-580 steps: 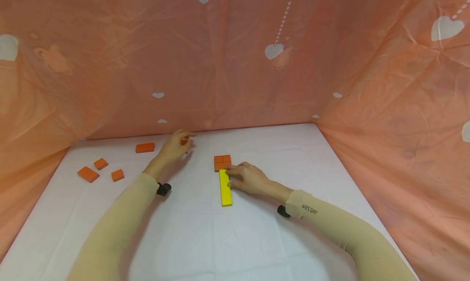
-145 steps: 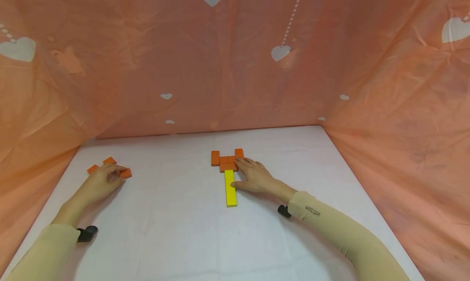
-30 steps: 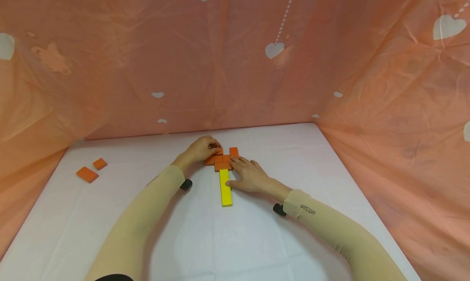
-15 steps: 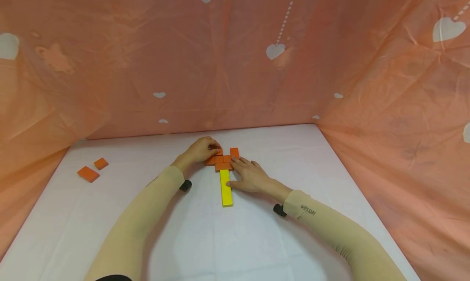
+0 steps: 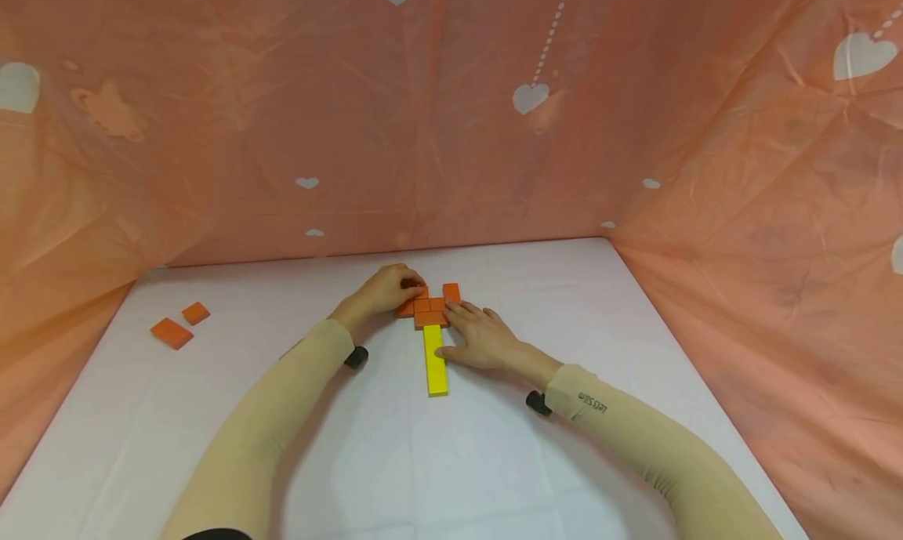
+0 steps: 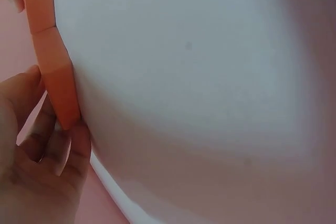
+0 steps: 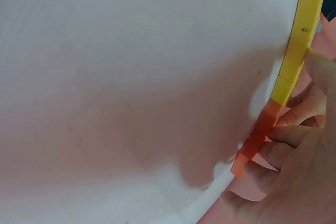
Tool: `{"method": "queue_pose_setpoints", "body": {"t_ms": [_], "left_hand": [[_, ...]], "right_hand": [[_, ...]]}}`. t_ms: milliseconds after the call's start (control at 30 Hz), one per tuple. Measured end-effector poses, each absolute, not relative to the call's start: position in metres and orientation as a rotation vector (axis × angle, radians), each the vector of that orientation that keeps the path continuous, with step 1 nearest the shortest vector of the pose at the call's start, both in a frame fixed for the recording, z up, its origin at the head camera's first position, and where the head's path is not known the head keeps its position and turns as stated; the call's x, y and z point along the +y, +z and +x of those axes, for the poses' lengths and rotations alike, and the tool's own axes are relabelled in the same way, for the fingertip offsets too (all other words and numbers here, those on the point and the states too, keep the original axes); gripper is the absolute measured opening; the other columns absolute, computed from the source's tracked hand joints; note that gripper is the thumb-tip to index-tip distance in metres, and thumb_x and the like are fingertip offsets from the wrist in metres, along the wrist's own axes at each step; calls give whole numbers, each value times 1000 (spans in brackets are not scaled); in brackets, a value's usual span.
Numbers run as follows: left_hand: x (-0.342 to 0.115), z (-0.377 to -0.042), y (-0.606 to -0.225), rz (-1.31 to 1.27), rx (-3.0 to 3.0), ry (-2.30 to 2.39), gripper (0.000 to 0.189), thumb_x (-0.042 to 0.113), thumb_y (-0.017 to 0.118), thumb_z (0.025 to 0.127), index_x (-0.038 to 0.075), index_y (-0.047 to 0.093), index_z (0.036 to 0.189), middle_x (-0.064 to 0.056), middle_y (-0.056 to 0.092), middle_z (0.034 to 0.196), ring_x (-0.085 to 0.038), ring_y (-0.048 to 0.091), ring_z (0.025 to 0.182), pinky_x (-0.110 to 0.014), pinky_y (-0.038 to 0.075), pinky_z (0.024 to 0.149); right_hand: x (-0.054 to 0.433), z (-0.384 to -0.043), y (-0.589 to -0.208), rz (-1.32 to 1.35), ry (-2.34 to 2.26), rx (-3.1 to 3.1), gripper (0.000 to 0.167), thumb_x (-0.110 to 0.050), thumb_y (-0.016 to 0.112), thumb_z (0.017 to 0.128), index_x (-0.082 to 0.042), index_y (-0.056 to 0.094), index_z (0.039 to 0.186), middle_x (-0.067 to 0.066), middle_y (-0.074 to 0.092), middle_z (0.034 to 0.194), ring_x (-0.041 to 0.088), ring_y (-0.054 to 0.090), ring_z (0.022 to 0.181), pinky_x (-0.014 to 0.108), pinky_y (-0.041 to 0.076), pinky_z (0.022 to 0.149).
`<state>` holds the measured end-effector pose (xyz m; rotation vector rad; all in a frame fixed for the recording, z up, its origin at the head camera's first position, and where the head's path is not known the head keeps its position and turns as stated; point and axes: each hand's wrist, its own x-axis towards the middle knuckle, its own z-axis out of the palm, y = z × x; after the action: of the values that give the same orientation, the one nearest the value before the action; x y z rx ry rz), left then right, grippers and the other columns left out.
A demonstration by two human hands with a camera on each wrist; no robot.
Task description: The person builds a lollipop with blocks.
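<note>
In the head view, my left hand (image 5: 381, 291) pinches a small orange block (image 5: 422, 293) between thumb and fingers, at the upper left of a flat group of orange blocks (image 5: 431, 319). Its fingers partly cover another orange block (image 5: 405, 310) on the group's left side. A yellow strip (image 5: 436, 371) runs from the group towards me; a seam crosses it in the right wrist view. My right hand (image 5: 483, 338) lies along the right side, fingers extended. Its fingertips touch the orange blocks by the upright right one (image 5: 451, 292), and its thumb touches the yellow strip.
Two loose orange blocks, a longer one (image 5: 172, 334) and a smaller one (image 5: 196, 313), lie at the left of the white tabletop (image 5: 480, 462). Pink cloth (image 5: 451, 148) with white hearts hangs behind the table and along both sides.
Orange blocks from the left have joined the group since the oldest frame. My left hand has carried a small one from there to the group's top left. The last second shows almost no movement.
</note>
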<state>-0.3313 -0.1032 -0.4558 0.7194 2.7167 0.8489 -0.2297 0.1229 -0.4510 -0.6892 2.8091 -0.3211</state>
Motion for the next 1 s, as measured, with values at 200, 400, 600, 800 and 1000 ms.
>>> {"method": "queue_pose_setpoints", "body": {"t_ms": [200,400,600,800,1000], "left_hand": [[-103,-332,-456,725,2717,857,25,18,63,105,5,74,124,-13,67,121,-29,62,112,-46,50,106],[-102,-333,-456,736,2723,845,25,18,65,105,5,74,123,-14,68,120,-30,63,111,-46,50,106],[-105,-331,-457,740,2722,879,28,17,63,105,2,72,126,-16,67,122,-30,62,112,-46,51,105],[-120,-325,-452,656,2735,1051,35,19,60,107,2,65,136,-16,65,128,-32,61,114,-48,53,101],[-156,-313,-438,638,2828,1197,35,15,61,105,0,64,138,-18,61,132,-36,58,119,-54,49,102]], "right_hand": [[123,-231,-450,-688,-309,2804,84,-58,60,100,-9,35,162,7,26,171,31,24,157,59,22,124],[123,-230,-450,-691,-311,2808,84,-58,61,100,-9,35,162,8,27,171,31,24,157,59,22,124],[122,-230,-450,-696,-321,2811,83,-58,61,99,-9,36,162,7,26,171,31,24,157,59,23,124],[122,-230,-451,-700,-321,2810,84,-58,61,99,-9,36,162,8,26,171,32,24,157,60,23,124],[124,-229,-451,-697,-355,2802,83,-56,62,99,-8,36,162,8,27,170,33,24,157,61,22,124]]}}
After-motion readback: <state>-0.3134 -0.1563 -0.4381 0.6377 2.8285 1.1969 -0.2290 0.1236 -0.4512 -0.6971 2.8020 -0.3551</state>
